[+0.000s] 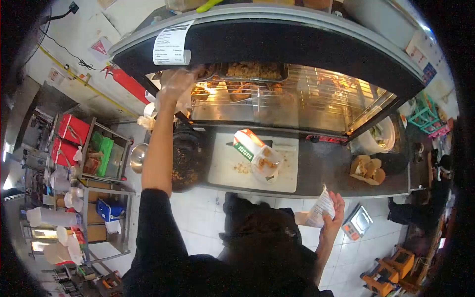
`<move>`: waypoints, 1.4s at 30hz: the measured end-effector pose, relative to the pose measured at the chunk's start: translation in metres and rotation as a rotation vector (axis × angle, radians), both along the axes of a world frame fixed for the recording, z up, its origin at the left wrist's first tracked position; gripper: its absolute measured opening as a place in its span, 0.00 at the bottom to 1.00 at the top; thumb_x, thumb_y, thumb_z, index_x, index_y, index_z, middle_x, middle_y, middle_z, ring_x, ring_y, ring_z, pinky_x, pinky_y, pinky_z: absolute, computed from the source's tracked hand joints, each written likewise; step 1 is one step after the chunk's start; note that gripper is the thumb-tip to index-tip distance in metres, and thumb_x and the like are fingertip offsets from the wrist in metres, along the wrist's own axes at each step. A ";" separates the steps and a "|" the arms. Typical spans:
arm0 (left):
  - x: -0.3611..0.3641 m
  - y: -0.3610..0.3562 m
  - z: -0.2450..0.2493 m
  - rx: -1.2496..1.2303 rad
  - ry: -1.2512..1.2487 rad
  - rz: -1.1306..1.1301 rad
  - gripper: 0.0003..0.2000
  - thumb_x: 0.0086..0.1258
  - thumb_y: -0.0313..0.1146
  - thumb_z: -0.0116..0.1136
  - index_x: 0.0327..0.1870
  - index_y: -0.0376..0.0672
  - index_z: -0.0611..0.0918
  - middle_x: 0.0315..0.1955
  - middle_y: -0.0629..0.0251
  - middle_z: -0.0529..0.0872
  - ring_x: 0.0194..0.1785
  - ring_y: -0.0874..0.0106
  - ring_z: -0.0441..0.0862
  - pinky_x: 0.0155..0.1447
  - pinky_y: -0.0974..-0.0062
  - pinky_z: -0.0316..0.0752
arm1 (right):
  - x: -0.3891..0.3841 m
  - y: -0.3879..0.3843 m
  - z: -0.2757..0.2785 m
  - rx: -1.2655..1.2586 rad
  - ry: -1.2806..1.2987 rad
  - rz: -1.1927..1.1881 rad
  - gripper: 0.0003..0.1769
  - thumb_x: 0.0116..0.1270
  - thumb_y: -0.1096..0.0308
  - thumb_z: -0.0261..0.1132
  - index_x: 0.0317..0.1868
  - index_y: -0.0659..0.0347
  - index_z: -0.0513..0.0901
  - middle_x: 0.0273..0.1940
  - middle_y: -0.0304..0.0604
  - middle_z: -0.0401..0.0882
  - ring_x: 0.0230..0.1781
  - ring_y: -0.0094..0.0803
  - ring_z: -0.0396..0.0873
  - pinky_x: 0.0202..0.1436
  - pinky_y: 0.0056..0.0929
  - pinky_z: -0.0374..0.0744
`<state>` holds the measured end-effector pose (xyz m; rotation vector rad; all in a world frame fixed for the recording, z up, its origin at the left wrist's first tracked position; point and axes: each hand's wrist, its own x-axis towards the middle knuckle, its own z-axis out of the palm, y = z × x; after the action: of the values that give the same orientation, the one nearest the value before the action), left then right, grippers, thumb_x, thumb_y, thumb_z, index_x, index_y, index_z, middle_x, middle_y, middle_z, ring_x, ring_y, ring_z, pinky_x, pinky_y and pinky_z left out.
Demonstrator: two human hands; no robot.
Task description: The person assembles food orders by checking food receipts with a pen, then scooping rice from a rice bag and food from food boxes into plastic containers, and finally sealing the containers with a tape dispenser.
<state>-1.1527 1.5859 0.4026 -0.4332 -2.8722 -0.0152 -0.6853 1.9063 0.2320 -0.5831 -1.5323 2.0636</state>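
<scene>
Meanwhile, stretching the left arm (157, 158) toward the lit cabinet (277, 32), blurring the left hand (176, 85) in filmy, clear plastic below a curling paper slip (171, 43) and leaving its grip impossible to tell. Bending the right arm (324, 247), closing the right hand (332, 216) around a crinkled, printed paper packet (319, 210) in front of the counter (324, 166), concealing most contents. Displaying a boxy carton (250, 144) on a pale, crumb-strewn board (220, 171).

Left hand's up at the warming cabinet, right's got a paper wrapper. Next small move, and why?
Probably ease the left hand to the nearest food tray: it's at the cabinet, close to that tray, while the right hand holds the paper wrapper well away.
</scene>
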 end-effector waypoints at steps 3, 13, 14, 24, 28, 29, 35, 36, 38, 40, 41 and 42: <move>-0.022 0.015 0.004 -0.127 -0.175 -0.079 0.29 0.69 0.59 0.41 0.62 0.50 0.75 0.66 0.59 0.70 0.71 0.60 0.63 0.74 0.65 0.54 | 0.006 0.001 0.006 0.028 0.019 0.013 0.43 0.43 0.84 0.52 0.68 0.64 0.61 0.65 0.55 0.65 0.66 0.40 0.66 0.70 0.36 0.64; -0.064 0.019 -0.037 -0.215 0.008 -0.136 0.29 0.70 0.57 0.37 0.66 0.52 0.71 0.67 0.62 0.69 0.71 0.61 0.64 0.75 0.56 0.51 | 0.033 -0.016 -0.001 -0.014 -0.095 -0.061 0.38 0.50 0.77 0.58 0.66 0.67 0.63 0.61 0.53 0.70 0.61 0.38 0.70 0.67 0.35 0.67; -0.061 0.018 -0.037 -0.238 0.038 -0.147 0.28 0.70 0.57 0.37 0.65 0.51 0.72 0.66 0.61 0.71 0.69 0.60 0.66 0.74 0.55 0.53 | 0.034 -0.017 -0.002 -0.029 -0.071 -0.053 0.38 0.48 0.80 0.56 0.65 0.67 0.63 0.61 0.53 0.70 0.61 0.38 0.70 0.67 0.35 0.67; -0.065 0.001 -0.043 -0.273 0.221 -0.144 0.26 0.68 0.51 0.44 0.62 0.49 0.74 0.60 0.58 0.75 0.63 0.60 0.72 0.66 0.57 0.61 | 0.028 -0.020 0.011 0.001 -0.135 -0.052 0.37 0.44 0.85 0.51 0.62 0.67 0.67 0.57 0.51 0.73 0.59 0.36 0.72 0.66 0.33 0.68; -0.061 -0.005 -0.047 -0.277 0.268 -0.155 0.25 0.67 0.49 0.47 0.62 0.48 0.74 0.58 0.57 0.76 0.60 0.60 0.74 0.62 0.59 0.64 | 0.030 -0.024 0.013 -0.047 -0.128 -0.033 0.36 0.48 0.86 0.52 0.63 0.65 0.65 0.58 0.50 0.73 0.60 0.36 0.72 0.66 0.32 0.68; -0.060 -0.006 -0.048 -0.279 0.282 -0.158 0.24 0.67 0.49 0.48 0.61 0.48 0.74 0.57 0.57 0.77 0.60 0.60 0.75 0.61 0.59 0.65 | 0.029 -0.026 0.016 -0.041 -0.115 -0.021 0.36 0.47 0.86 0.51 0.62 0.65 0.66 0.58 0.49 0.73 0.59 0.35 0.72 0.66 0.32 0.68; -0.047 -0.012 -0.044 -0.289 0.352 -0.203 0.23 0.65 0.46 0.53 0.60 0.47 0.75 0.54 0.55 0.79 0.56 0.60 0.77 0.55 0.61 0.70 | 0.030 -0.031 0.021 0.007 -0.246 -0.024 0.35 0.43 0.87 0.48 0.58 0.66 0.69 0.56 0.47 0.75 0.60 0.33 0.71 0.66 0.31 0.67; -0.046 -0.012 -0.042 -0.291 0.358 -0.211 0.23 0.65 0.45 0.53 0.60 0.46 0.75 0.53 0.55 0.79 0.55 0.59 0.78 0.54 0.61 0.70 | 0.031 -0.031 0.020 0.005 -0.236 -0.020 0.35 0.43 0.87 0.48 0.58 0.66 0.69 0.56 0.47 0.75 0.60 0.33 0.71 0.66 0.31 0.67; -0.043 -0.015 -0.040 -0.297 0.368 -0.224 0.23 0.65 0.44 0.55 0.59 0.46 0.75 0.52 0.55 0.79 0.54 0.59 0.79 0.53 0.62 0.72 | 0.031 -0.033 0.021 0.000 -0.222 -0.001 0.36 0.42 0.88 0.47 0.58 0.65 0.69 0.56 0.47 0.75 0.61 0.33 0.71 0.67 0.31 0.66; -0.040 -0.015 -0.039 -0.302 0.374 -0.241 0.23 0.64 0.43 0.57 0.59 0.46 0.75 0.51 0.54 0.80 0.53 0.59 0.79 0.51 0.63 0.74 | 0.029 -0.035 0.023 -0.017 -0.226 -0.024 0.33 0.42 0.86 0.47 0.54 0.65 0.73 0.53 0.45 0.75 0.57 0.31 0.73 0.64 0.29 0.68; -0.038 -0.013 -0.040 -0.299 0.373 -0.255 0.22 0.64 0.43 0.57 0.59 0.45 0.76 0.50 0.54 0.80 0.52 0.59 0.80 0.50 0.63 0.74 | 0.028 -0.037 0.027 0.015 -0.251 -0.055 0.31 0.42 0.85 0.49 0.52 0.65 0.75 0.50 0.43 0.76 0.54 0.31 0.74 0.61 0.27 0.70; -0.037 -0.011 -0.039 -0.294 0.368 -0.261 0.22 0.64 0.42 0.58 0.59 0.45 0.76 0.50 0.54 0.81 0.52 0.59 0.80 0.49 0.63 0.75 | 0.030 -0.037 0.028 -0.018 -0.250 -0.040 0.31 0.43 0.85 0.49 0.52 0.65 0.75 0.50 0.42 0.76 0.54 0.30 0.74 0.61 0.26 0.70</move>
<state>-1.1894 1.5749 0.3635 -0.7743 -2.4428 0.4021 -0.6555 1.8693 0.2598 -0.8998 -1.6248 2.0364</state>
